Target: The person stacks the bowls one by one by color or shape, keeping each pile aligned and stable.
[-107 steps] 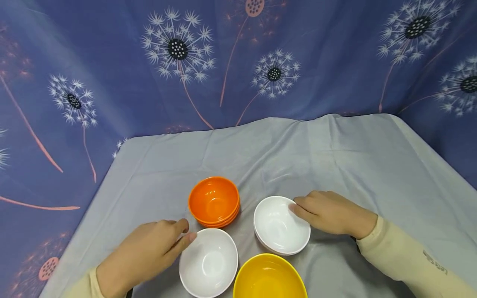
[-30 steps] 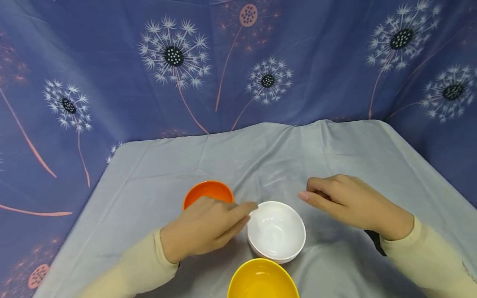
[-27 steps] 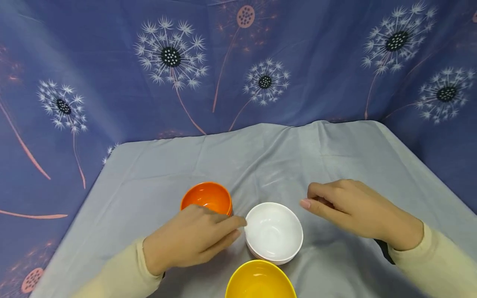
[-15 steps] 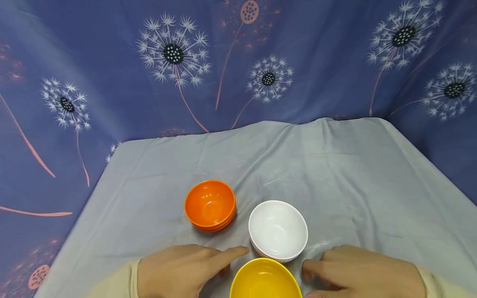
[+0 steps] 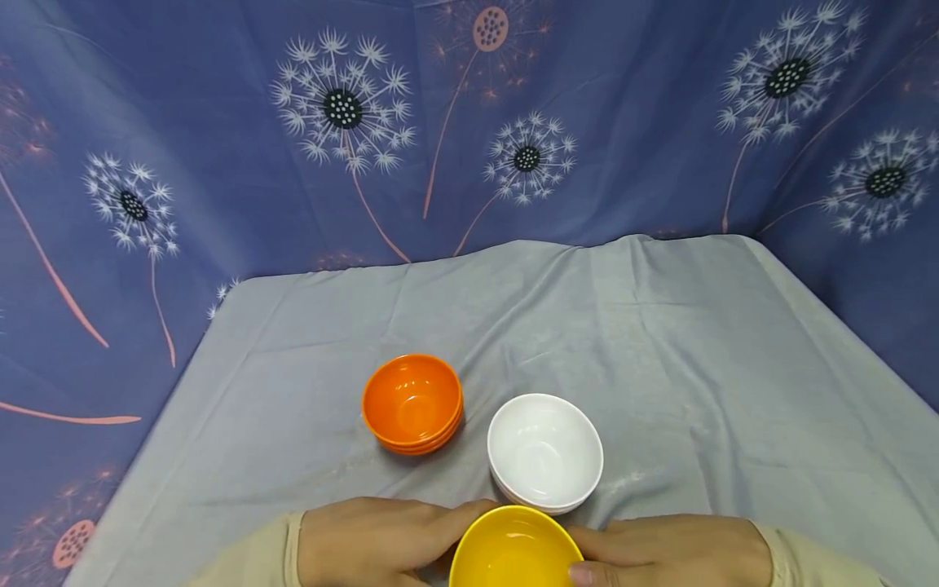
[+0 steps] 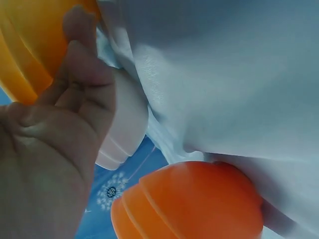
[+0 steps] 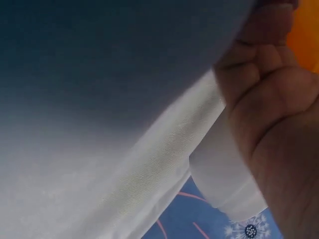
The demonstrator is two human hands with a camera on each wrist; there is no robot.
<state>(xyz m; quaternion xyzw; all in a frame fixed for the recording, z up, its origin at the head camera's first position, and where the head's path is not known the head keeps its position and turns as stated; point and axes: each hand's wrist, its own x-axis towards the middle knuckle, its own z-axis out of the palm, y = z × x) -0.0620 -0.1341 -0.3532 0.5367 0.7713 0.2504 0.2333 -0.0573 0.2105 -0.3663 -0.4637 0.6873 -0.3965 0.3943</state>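
A stack of yellow bowls (image 5: pixel 517 550) sits at the bottom edge of the head view, its near part cut off. My left hand (image 5: pixel 385 538) holds it from the left; the left wrist view shows the bent fingers (image 6: pixel 79 69) against the bowls' outer wall and more than one rim. From the right, my right hand (image 5: pixel 671 550) holds the same stack, thumb at the rim and fingers along the side. Just behind the yellow bowls stands a stack of white bowls (image 5: pixel 545 451). Farther back and left is a stack of orange bowls (image 5: pixel 413 401), which neither hand touches.
A grey cloth (image 5: pixel 697 342) with creases covers the table. Behind it hangs a blue curtain (image 5: pixel 623 98) printed with dandelions.
The separate white bowl at the left now sits in the white stack. Both hands have since left the white bowls and come down to the two sides of the yellow stack.
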